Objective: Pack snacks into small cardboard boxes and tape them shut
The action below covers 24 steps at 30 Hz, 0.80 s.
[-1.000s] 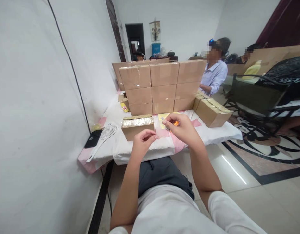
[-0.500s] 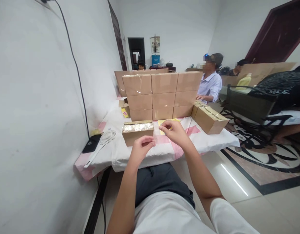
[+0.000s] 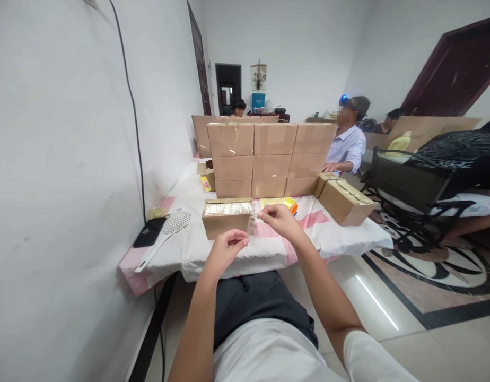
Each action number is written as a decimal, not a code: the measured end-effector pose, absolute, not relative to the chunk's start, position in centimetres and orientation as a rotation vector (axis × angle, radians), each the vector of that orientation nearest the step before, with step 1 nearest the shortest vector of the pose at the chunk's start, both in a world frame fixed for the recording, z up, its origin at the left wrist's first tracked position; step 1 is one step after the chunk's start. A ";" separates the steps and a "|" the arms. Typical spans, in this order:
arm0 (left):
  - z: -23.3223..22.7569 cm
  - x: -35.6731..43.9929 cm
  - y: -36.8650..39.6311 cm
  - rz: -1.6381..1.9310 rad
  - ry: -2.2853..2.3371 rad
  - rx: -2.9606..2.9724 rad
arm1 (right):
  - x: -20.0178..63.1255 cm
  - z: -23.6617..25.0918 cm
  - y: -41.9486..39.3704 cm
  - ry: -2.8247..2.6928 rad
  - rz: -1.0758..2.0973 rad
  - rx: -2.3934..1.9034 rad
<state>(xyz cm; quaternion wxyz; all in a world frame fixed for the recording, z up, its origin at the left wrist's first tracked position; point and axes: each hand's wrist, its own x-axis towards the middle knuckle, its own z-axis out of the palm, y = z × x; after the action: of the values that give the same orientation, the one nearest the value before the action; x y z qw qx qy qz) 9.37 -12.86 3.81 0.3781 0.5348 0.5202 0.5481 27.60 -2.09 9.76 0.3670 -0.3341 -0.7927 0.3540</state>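
A strip of clear tape stretches between my hands at the right end of a small cardboard box. My left hand pinches the strip's near end, in front of the box. With thumb and fingertips together, my right hand grips its far end, just right of the box. Shiny clear tape covers the top of this box. Behind my right hand lie a yellow item and a rounded orange-and-yellow thing, partly hidden.
Stacked cardboard boxes form a wall at the back. More taped boxes stand at the table's right edge. A white perforated scoop and a black phone-like slab lie left. A person in a light shirt sits beyond the boxes.
Both hands have shifted slightly left, the tape held between them against the box's right end. More of the orange-and-yellow thing shows. The camera view has shifted a little.
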 end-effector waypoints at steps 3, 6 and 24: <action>3.3 9.1 -12.7 1.389 1.334 1.354 | 27.5 9.4 -2.1 -2.034 0.940 -0.861; 2.9 9.2 -12.7 1.378 1.330 1.316 | 27.7 9.2 -2.2 -2.013 0.948 -0.881; 1.6 9.4 -12.2 1.347 1.309 1.178 | 27.9 7.1 -1.4 -1.929 1.065 -0.845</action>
<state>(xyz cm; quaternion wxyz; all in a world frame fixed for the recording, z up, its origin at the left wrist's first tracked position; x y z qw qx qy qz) 9.38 -12.21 1.65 0.4460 0.4758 0.5284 0.5437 27.86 -1.41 7.09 0.3810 -0.3311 -0.7557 0.4174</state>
